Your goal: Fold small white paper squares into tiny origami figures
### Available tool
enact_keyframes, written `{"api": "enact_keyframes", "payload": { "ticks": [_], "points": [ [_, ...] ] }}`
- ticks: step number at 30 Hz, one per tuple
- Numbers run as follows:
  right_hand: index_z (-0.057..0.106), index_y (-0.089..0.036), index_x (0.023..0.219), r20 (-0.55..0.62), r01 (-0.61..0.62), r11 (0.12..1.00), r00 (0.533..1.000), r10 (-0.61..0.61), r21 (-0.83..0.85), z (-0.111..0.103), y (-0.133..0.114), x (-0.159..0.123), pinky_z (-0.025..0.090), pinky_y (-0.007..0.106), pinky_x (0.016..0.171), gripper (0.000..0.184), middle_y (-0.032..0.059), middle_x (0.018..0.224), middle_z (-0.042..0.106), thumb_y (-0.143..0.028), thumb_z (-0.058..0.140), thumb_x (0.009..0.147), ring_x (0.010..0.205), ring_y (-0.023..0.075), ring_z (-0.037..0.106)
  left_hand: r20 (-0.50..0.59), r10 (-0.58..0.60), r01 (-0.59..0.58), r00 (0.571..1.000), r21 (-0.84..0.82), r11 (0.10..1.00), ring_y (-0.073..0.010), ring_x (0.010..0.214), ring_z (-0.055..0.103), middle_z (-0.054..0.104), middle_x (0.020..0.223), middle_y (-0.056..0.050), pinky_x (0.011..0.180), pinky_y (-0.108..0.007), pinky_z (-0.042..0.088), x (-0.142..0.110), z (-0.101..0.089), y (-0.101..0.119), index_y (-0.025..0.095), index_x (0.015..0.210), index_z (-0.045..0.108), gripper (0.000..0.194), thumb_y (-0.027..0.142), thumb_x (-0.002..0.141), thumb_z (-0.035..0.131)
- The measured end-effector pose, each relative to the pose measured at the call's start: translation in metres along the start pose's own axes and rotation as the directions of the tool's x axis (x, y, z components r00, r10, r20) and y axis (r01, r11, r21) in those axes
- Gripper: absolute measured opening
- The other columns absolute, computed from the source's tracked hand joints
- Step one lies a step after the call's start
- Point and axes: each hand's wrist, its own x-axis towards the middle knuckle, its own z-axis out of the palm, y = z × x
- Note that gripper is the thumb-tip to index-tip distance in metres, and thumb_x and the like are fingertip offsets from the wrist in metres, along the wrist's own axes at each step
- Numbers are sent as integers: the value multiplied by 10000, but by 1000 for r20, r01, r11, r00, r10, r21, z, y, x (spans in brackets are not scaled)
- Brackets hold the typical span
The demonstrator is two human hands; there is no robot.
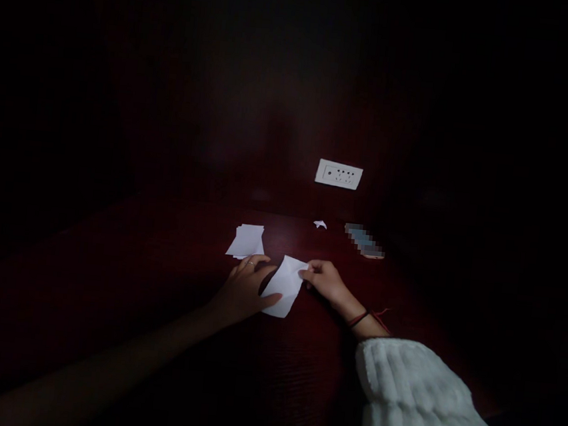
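Note:
A white sheet of paper [287, 287] with faint creases is between my two hands, tilted above the dark red tabletop. My right hand [326, 281] pinches its upper right corner between thumb and fingers. On the other side, my left hand [244, 289], with a ring on one finger, steadies the sheet with the thumb across its lower left part. The left index finger is bent near the paper's left edge; the other left fingers are spread further up. Just beyond them lies a small stack of white paper [247, 241], its sheets slightly askew.
A small folded white paper piece [320, 224] lies near the back wall. To its right is a phone [364, 241] with a blurred screen. A white socket panel [338, 175] is on the wall above. The tabletop [174, 249] is dark red, and the surroundings are very dim.

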Motion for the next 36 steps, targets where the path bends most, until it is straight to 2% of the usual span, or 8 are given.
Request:
{"api": "enact_keyframes", "payload": {
  "ticks": [4,6,10,18,22,26,29,36],
  "points": [
    [509,-122,607,101,-123,962,990,101,245,-1,-7,-4,253,139,336,91,-27,476,521,-195,489,656,339,28,392,4,44,-44,999,-84,995,-228,1039,323,356,1121,-32,838,-374,306,2,-1,-2,213,949,479,327,335,652,540],
    [519,-117,689,113,-170,935,983,142,310,-1,-9,-5,222,132,307,72,-8,549,560,-172,481,661,341,27,422,-1,53,-53,999,-111,992,-217,1026,337,370,1102,-30,845,-363,307,3,-2,-1,209,964,466,345,313,646,550],
    [506,-109,854,117,-191,911,980,159,365,0,-11,-6,230,121,292,174,19,604,585,-163,455,696,373,43,492,-14,84,-85,996,-134,987,-210,1007,356,395,1070,-29,845,-354,314,4,-3,1,214,1033,435,412,276,645,555],
    [388,-83,1106,95,-101,964,992,79,244,11,-5,-4,353,139,366,397,19,555,587,-137,420,713,452,84,546,4,111,-109,994,-121,987,-209,966,380,415,1031,-32,818,-359,323,4,0,-1,214,918,517,242,276,684,522],
    [399,-115,1128,91,44,995,994,-53,95,10,-4,-7,392,171,431,425,8,562,600,-200,448,714,486,91,539,24,131,-127,991,-136,983,-196,928,394,437,986,-29,797,-340,333,4,2,-2,217,937,524,240,268,703,505],
    [404,-135,1138,108,148,989,983,-148,4,6,-9,-11,431,197,552,460,-7,612,614,-175,480,686,544,91,547,50,145,-139,988,-123,983,-193,907,397,438,952,-24,782,-339,335,4,0,-2,239,951,537,242,271,715,499],
    [416,-138,1132,110,184,983,978,-180,-26,5,-12,-13,436,206,610,483,-6,658,615,-140,496,656,585,95,556,56,147,-141,987,-109,984,-189,899,400,434,956,-21,775,-334,337,5,-1,-1,245,917,559,213,265,711,506],
    [482,-134,1067,116,200,979,974,-196,-28,9,-11,-11,433,198,606,472,6,706,601,-127,537,598,615,97,544,29,124,-122,992,-82,989,-179,848,425,468,881,-11,745,-325,328,5,-1,2,229,857,563,165,281,710,509]
  ]
}}
